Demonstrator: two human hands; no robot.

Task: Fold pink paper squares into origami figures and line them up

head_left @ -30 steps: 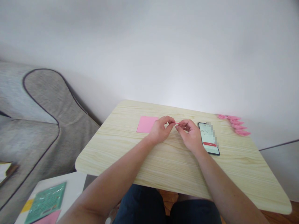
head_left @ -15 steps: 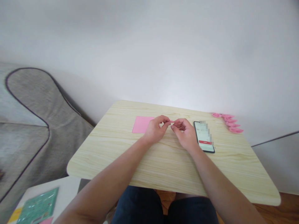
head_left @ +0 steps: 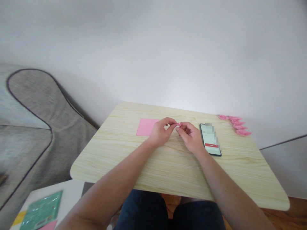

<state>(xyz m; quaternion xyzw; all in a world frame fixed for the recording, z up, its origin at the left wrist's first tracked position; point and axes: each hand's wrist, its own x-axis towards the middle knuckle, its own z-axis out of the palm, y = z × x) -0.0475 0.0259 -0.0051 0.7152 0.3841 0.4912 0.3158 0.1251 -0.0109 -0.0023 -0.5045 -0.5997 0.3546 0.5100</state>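
Between my fingertips is a small folded piece of pink paper (head_left: 178, 124), held just above the middle of the table. My left hand (head_left: 162, 131) pinches its left end between thumb and forefinger. On the other side, my right hand (head_left: 191, 135) grips the right end, its other fingers curled under and partly hidden. A flat pink paper sheet (head_left: 145, 127) lies on the table, its right edge covered by my left hand. Right of my right hand rests a phone (head_left: 210, 140) with its screen lit.
Several folded pink paper pieces (head_left: 237, 124) lie in a row at the table's far right corner. The pale wood table (head_left: 172, 169) meets a white wall (head_left: 168, 57). A grey sofa (head_left: 31, 105) stands left, and a green plastic packet (head_left: 43, 209) lies on a white surface below.
The small pink paper has turned slightly between my fingertips and shows more of its face. Both hands stay in nearly the same place; the view has shifted a little.
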